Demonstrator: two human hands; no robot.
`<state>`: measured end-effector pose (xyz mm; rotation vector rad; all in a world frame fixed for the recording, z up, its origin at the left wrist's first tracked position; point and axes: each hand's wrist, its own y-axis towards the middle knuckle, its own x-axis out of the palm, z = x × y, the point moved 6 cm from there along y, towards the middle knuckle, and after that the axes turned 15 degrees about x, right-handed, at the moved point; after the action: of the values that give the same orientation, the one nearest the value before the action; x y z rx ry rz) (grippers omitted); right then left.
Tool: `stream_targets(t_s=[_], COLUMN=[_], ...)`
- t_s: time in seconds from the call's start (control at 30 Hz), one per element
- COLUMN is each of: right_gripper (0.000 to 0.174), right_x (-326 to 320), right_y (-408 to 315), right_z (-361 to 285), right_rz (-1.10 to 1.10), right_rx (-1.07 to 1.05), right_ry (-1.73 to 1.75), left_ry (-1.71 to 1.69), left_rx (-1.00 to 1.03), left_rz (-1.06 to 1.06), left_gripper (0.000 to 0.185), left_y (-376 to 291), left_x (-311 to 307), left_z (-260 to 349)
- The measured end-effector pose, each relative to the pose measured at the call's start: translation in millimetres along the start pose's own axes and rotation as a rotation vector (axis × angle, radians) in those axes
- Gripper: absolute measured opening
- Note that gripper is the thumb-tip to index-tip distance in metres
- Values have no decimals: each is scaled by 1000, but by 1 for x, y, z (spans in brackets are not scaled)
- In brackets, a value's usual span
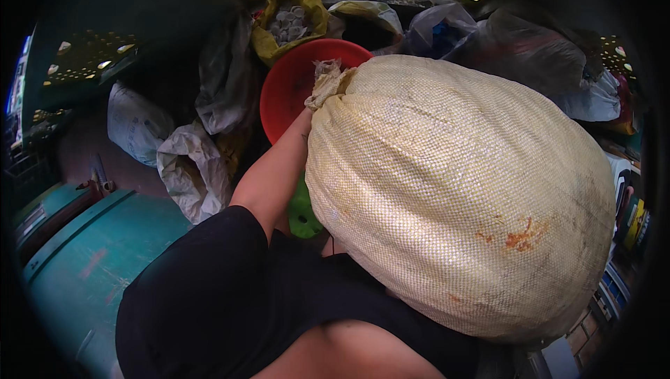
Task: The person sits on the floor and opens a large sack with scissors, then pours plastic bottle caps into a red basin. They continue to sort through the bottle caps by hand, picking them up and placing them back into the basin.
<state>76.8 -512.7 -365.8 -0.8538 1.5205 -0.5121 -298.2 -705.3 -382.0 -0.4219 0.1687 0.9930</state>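
A large, full sack of pale yellow woven plastic (460, 190), stained reddish brown on one side, fills the right of the head view. Its gathered neck (328, 86) lies over a red plastic basin (280, 91). My left forearm (277, 169) reaches up to the sack just below this neck; the sack material hides my left hand, so its grip cannot be seen. My right hand is out of view, with the bulging sack covering that side. Part of a green plastic thing with holes (303, 209) shows between my forearm and the sack.
Behind the basin stands a yellow bag of small whitish pieces (288, 23), beside an open pale bag (366, 10) and several plastic bags. An open white sack (193, 169) stands at left, near a teal metal surface (115, 243). Boxes (633, 222) lie at far right.
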Motion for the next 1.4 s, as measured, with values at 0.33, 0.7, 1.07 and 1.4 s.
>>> stream_targets(t_s=[0.33,0.7,1.07,1.4], right_gripper=[51,49,47,45], right_x=[-48,-67,-67,-87], right_y=[-51,-68,-90,-84], right_z=[101,117,129,126], right_rz=[-75,-76,-28,-6], right_rx=[178,255,352,395], right_ry=[-79,-127,-101,-105], left_ry=[27,94,-670,-91], left_rx=[326,377,103,238], left_rz=[-398,-120,-248,-165], left_gripper=[60,48,41,49], left_y=[-146,-149,-71,-45], left_x=[-26,-10,7,28], left_z=[176,133,141,120])
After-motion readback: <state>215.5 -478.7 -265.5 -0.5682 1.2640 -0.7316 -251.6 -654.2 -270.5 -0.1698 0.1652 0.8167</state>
